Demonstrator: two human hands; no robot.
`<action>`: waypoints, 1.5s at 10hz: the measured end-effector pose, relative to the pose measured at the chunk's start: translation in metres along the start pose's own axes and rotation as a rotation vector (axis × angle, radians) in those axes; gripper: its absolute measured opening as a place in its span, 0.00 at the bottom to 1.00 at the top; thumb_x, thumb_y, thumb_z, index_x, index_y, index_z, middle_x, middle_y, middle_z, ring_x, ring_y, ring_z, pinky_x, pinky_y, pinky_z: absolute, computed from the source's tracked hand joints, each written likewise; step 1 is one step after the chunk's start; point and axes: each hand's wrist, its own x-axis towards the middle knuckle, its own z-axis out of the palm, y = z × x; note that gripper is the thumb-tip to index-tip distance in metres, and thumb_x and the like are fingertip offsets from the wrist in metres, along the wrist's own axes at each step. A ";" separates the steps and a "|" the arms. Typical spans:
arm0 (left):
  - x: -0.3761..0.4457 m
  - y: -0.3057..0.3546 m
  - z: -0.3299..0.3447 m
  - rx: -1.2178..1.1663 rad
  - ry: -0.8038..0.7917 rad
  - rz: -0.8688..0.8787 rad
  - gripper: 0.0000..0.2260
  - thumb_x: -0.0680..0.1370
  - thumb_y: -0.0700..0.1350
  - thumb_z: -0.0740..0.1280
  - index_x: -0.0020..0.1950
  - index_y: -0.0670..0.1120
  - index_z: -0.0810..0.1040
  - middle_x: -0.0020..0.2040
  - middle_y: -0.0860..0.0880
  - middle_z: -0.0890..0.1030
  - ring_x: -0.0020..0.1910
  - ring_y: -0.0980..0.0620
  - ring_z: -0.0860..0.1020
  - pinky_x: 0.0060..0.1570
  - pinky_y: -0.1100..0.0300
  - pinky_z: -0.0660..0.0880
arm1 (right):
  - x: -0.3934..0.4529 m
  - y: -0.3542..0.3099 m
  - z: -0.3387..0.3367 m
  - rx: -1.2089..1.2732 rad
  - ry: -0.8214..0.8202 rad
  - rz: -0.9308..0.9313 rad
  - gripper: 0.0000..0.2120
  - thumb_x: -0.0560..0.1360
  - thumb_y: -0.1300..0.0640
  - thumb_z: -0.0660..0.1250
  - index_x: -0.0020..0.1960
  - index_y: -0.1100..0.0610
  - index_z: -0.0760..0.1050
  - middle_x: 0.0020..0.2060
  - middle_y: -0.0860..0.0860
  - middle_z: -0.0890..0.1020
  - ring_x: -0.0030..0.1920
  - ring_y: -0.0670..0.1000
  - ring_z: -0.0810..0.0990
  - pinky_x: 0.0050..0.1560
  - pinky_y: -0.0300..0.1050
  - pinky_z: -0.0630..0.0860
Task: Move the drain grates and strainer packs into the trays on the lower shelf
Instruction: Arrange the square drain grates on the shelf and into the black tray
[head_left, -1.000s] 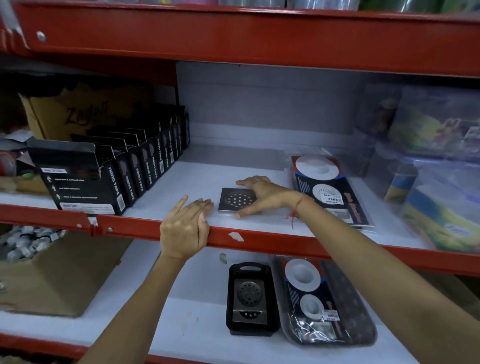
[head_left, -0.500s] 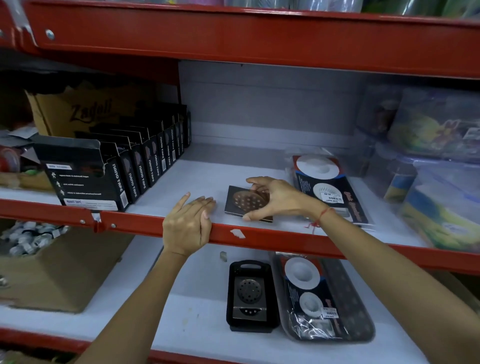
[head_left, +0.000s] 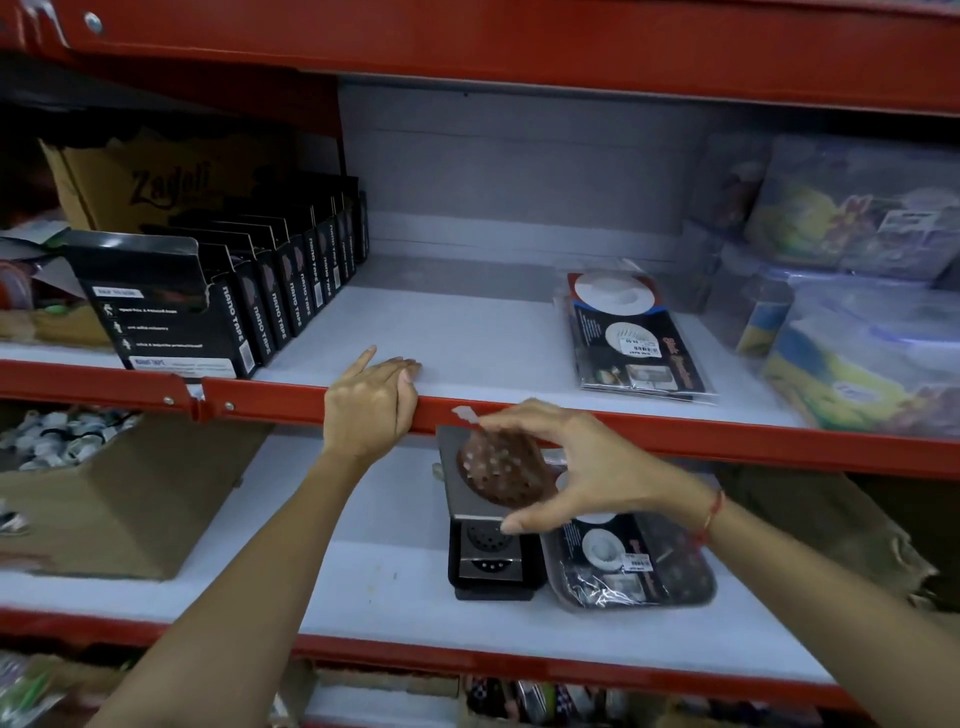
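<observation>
My right hand (head_left: 582, 462) holds a square metal drain grate (head_left: 485, 475) by its edges, tilted, in the air in front of the red shelf rail and just above the small black tray (head_left: 496, 584) on the lower shelf. That tray holds another grate. Beside it on the right, a second black tray (head_left: 691, 587) contains strainer packs. One stack of strainer packs (head_left: 631, 332) lies on the upper white shelf at the right. My left hand (head_left: 371, 405) rests over the red rail (head_left: 727, 436), fingers draped on the shelf edge, holding nothing.
Black nano tape boxes (head_left: 249, 306) line the upper shelf's left side, with a brown carton (head_left: 145, 182) behind. Clear plastic containers (head_left: 852, 312) fill the right. A cardboard box (head_left: 119, 493) stands on the lower shelf at the left.
My right hand lifted the grate off the upper shelf and brought it down past the red rail, over the small black tray. The left hand stayed on the rail.
</observation>
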 end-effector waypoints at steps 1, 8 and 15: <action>0.000 0.000 0.000 -0.011 -0.010 -0.012 0.20 0.80 0.41 0.53 0.48 0.40 0.85 0.46 0.46 0.87 0.47 0.49 0.85 0.63 0.51 0.74 | 0.002 0.016 0.019 -0.052 -0.046 0.013 0.42 0.59 0.37 0.77 0.70 0.44 0.66 0.64 0.41 0.70 0.64 0.41 0.70 0.68 0.46 0.70; -0.003 -0.009 0.019 -0.024 0.186 0.103 0.21 0.80 0.41 0.51 0.50 0.40 0.85 0.48 0.46 0.86 0.49 0.49 0.85 0.62 0.49 0.75 | 0.070 0.174 0.118 -0.214 -0.253 0.394 0.44 0.57 0.35 0.72 0.69 0.47 0.65 0.66 0.46 0.67 0.67 0.49 0.67 0.66 0.49 0.69; -0.002 -0.009 0.020 -0.003 0.170 0.096 0.22 0.80 0.41 0.51 0.50 0.41 0.85 0.48 0.47 0.86 0.49 0.49 0.84 0.62 0.49 0.75 | 0.080 0.189 0.164 -0.447 -0.177 0.231 0.22 0.75 0.46 0.66 0.63 0.58 0.75 0.67 0.53 0.71 0.67 0.55 0.66 0.64 0.48 0.69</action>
